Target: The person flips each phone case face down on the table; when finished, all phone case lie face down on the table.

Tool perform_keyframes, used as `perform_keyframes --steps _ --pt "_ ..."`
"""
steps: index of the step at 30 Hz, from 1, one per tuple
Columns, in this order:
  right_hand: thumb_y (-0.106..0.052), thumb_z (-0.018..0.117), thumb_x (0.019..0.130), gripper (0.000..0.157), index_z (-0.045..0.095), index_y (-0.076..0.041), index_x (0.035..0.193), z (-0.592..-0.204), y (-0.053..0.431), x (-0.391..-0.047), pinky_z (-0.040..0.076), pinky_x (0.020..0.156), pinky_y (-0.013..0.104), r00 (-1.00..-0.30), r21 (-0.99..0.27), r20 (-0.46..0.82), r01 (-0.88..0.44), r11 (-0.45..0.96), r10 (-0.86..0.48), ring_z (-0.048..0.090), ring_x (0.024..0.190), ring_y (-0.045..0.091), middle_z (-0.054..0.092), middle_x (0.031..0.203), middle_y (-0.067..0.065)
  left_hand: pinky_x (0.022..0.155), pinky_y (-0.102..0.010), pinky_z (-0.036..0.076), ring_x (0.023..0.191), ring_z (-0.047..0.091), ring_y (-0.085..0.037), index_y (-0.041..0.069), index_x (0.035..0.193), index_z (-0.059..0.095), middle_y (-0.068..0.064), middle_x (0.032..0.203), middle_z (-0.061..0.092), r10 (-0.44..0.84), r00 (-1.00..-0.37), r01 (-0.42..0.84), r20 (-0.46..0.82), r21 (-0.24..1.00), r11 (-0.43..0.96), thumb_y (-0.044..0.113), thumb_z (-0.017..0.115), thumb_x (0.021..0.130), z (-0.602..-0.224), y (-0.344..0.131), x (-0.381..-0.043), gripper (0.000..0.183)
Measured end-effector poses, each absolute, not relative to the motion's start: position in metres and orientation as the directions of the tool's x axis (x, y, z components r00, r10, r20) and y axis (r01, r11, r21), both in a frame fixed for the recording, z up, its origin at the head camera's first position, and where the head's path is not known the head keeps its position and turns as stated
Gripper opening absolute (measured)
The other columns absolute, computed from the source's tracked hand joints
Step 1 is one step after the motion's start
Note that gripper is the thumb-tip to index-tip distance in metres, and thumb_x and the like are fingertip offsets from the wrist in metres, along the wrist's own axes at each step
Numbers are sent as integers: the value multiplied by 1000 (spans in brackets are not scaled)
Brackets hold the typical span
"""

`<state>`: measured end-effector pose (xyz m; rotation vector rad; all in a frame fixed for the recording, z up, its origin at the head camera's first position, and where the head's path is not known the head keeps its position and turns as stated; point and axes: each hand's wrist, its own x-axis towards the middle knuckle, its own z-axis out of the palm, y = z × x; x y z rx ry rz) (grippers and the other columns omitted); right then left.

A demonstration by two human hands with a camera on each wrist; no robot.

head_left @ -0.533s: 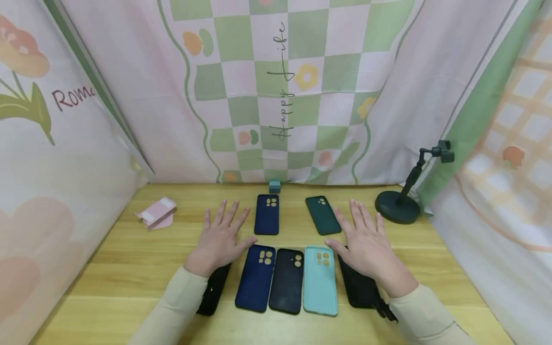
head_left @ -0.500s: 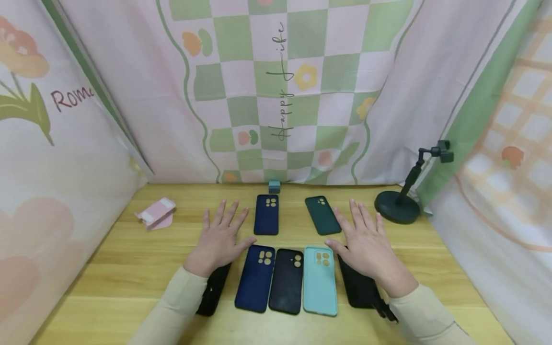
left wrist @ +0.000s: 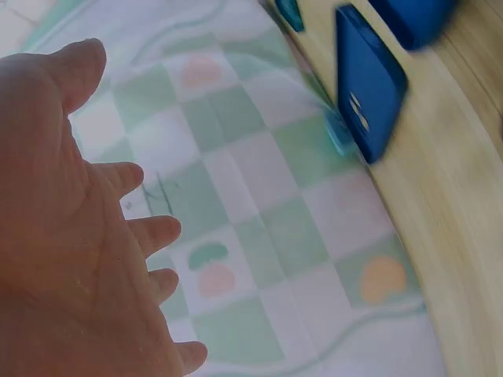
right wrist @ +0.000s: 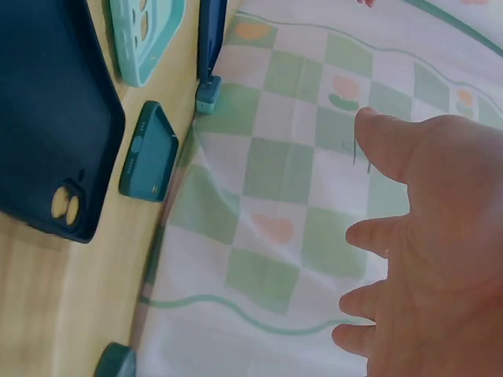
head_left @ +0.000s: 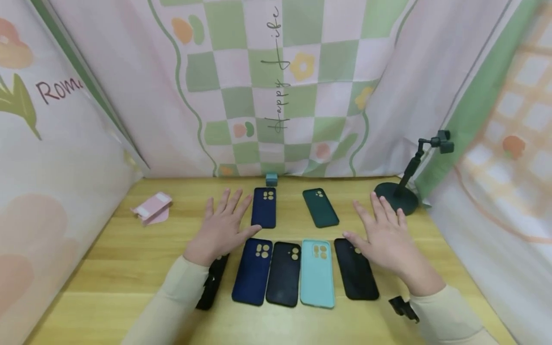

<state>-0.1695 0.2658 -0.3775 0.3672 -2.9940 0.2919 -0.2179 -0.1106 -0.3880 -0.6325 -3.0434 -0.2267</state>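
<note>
Both bare hands hover with fingers spread and grip nothing. My left hand [head_left: 222,232] is over the left end of a front row of phone cases, partly hiding a black phone case [head_left: 214,282]. To its right lie a navy phone case [head_left: 252,272], a black phone case [head_left: 283,275] and a turquoise phone case [head_left: 317,275]. Closest to my right hand [head_left: 385,239] is another black phone case [head_left: 357,273], its upper corner near the thumb. Farther back lie a second navy phone case [head_left: 263,208] and a dark green phone case [head_left: 321,208]. In both wrist views the palms show bare.
A black stand [head_left: 396,199] with a round base occupies the back right. Pink folded pieces [head_left: 152,208] lie at the back left. One small blue block [head_left: 271,179] sits against the patterned curtain [head_left: 280,96]. Near the right sleeve is a small black item [head_left: 403,309].
My right hand has shifted rightward, uncovering more of the right black case and coming nearer the stand. The left hand has barely moved. The head view has tilted slightly.
</note>
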Motion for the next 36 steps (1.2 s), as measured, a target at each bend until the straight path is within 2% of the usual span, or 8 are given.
perform_keyframes --steps 2,7,15,19,24,28,31,36 --pt "-64 42 96 84 24 -9 156 -378 267 -170 -3 105 72 -965 -182 134 -248 951 -226 -2 144 50 0 158 31 112 -61 -5 147 -16 -26 30 158 3 -3 164 -3 417 -907 419 48 157 894 74 27 94 -383 -104 -218 82" --pt "-63 46 95 85 25 -6 155 -385 269 -172 7 103 74 -967 -199 101 -248 948 -232 5 141 54 5 157 33 113 -61 -2 148 -11 -24 29 159 11 -2 164 8 497 -868 482 3 244 841 68 38 96 -374 -82 -216 79" --pt "-63 51 93 81 37 -5 149 -402 274 -172 19 98 76 -968 -250 69 -250 935 -240 14 138 55 16 154 33 115 -57 12 148 15 -25 23 157 25 1 156 33 639 -768 600 -28 313 736 60 44 98 -368 -42 -221 72" --pt "-59 55 93 77 41 -5 147 -410 277 -169 25 94 77 -966 -287 30 -255 923 -258 21 135 55 23 152 33 111 -48 28 138 37 -20 22 154 31 0 150 42 680 -732 612 -44 396 684 52 48 99 -369 -26 -228 65" --pt "-50 61 94 66 50 -5 141 -416 276 -164 33 95 71 -955 -324 6 -282 903 -297 33 129 55 38 143 34 92 -33 48 111 59 -12 21 145 47 0 130 60 719 -694 601 -39 520 608 47 49 101 -374 -3 -239 51" --pt "-47 64 93 61 55 -6 136 -418 275 -155 39 92 66 -950 -332 16 -301 894 -313 42 123 50 48 136 30 79 -24 49 93 60 -2 21 136 56 6 114 65 736 -676 599 -19 567 565 44 51 101 -379 24 -248 43" --pt "-47 66 91 58 59 -7 132 -420 275 -143 42 90 62 -952 -353 12 -290 890 -306 48 119 45 56 129 23 75 -19 47 87 58 2 19 131 60 11 107 64 754 -657 608 1 592 529 41 52 101 -387 48 -254 37" --pt "-47 73 86 51 66 -11 121 -425 275 -120 47 85 54 -956 -384 -9 -267 884 -292 58 106 32 66 111 7 76 -18 46 88 57 1 19 127 62 9 107 64 753 -655 601 -56 565 565 37 53 101 -403 85 -256 33"
